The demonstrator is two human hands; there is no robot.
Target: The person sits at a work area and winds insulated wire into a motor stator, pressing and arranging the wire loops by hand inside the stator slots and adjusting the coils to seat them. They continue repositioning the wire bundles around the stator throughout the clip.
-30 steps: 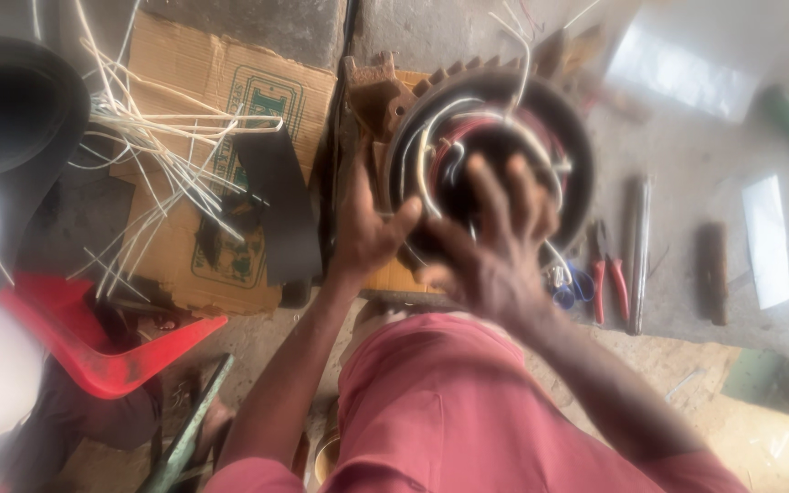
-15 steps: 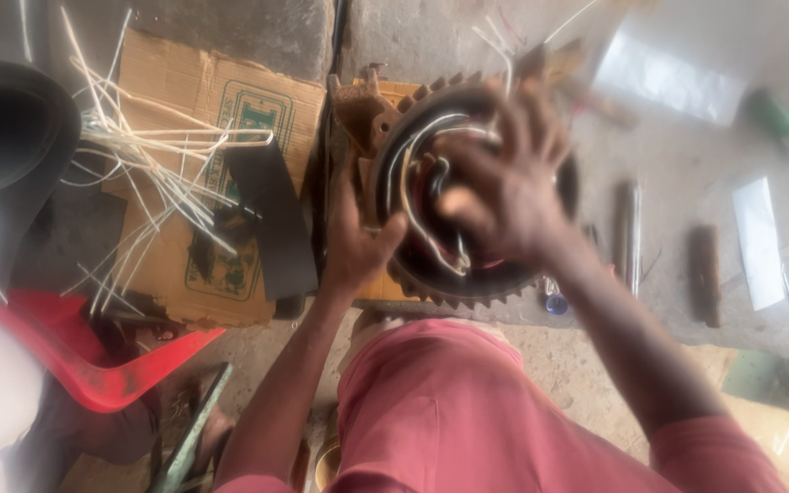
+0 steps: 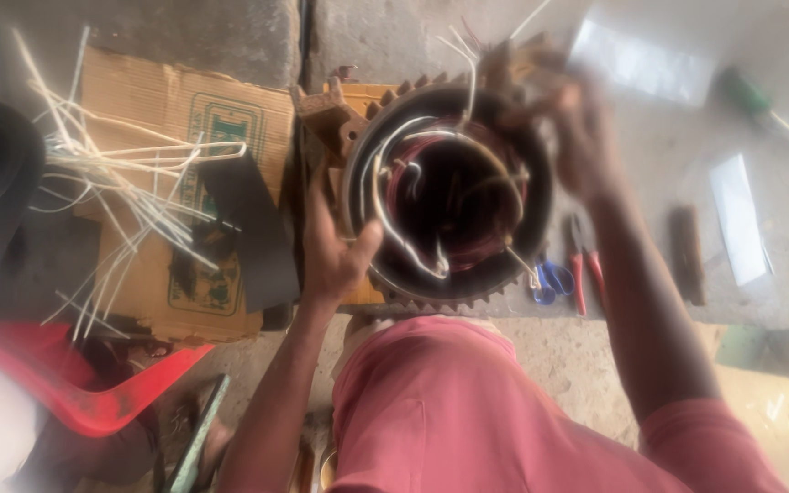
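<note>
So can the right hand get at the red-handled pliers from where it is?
Probably yes. The right hand is up at the motor stator's far rim, and the red-handled pliers lie uncovered on the floor just beneath its forearm, beside the blue-handled scissors.

The motor stator (image 3: 449, 192) beside the left hand (image 3: 331, 256) is dull ribbed metal with glossy copper-red wire inside. Left of this hand lies matt brown cardboard (image 3: 166, 183). The floor (image 3: 413, 36) is rough grey concrete.
</note>
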